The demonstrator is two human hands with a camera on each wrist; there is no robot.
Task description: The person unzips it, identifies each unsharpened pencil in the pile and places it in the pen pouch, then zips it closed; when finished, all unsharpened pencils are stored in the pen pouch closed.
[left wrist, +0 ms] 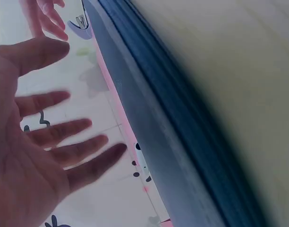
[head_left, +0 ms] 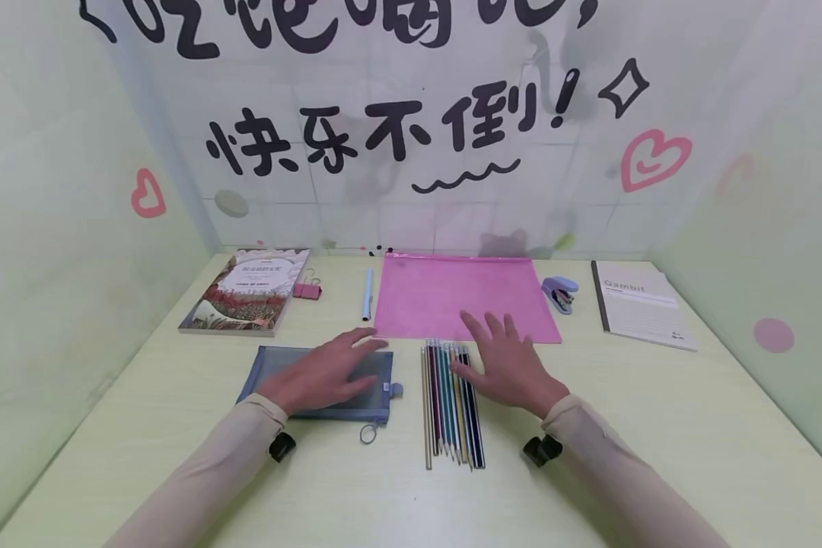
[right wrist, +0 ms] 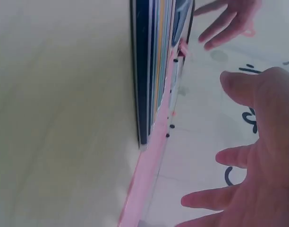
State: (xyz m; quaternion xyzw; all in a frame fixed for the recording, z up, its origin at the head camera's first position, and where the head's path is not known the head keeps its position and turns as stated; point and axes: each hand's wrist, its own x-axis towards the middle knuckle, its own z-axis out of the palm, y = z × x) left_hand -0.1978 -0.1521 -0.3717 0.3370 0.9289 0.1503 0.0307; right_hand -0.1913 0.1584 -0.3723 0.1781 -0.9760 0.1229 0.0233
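Head view: both hands flat over pouch and pencils, nothing gripped

Head view shows the left hand (head_left: 325, 373) lying palm down on the grey mesh pouch (head_left: 318, 384), fingers straight and spread, tips pointing toward 1 o'clock. Right hand (head_left: 503, 365) is flat too, fingers splayed; its thumb side touches the right edge of the row of coloured pencils (head_left: 452, 403), and its fingertips reach onto the lower edge of the pink zip folder (head_left: 466, 297). Neither hand is curled round anything. The two hands are apart, with the pencils between them.

Pencils lie side by side on the desk (head_left: 657, 426), points toward 6 o'clock, just right of the pouch. The pouch's zip pull ring (head_left: 368, 434) lies at its lower right corner.

Around them: book (head_left: 246, 293) at 10 o'clock with a pink binder clip (head_left: 307, 290) beside it, pen (head_left: 367, 293) left of the folder, stapler (head_left: 560, 293) and notebook (head_left: 640, 304) at 2 o'clock.

Judgement: an opening step, hands settling on pouch and pencils. A next move would call for curling the fingers round one of them; the pencils, being loose, would roll apart easily.
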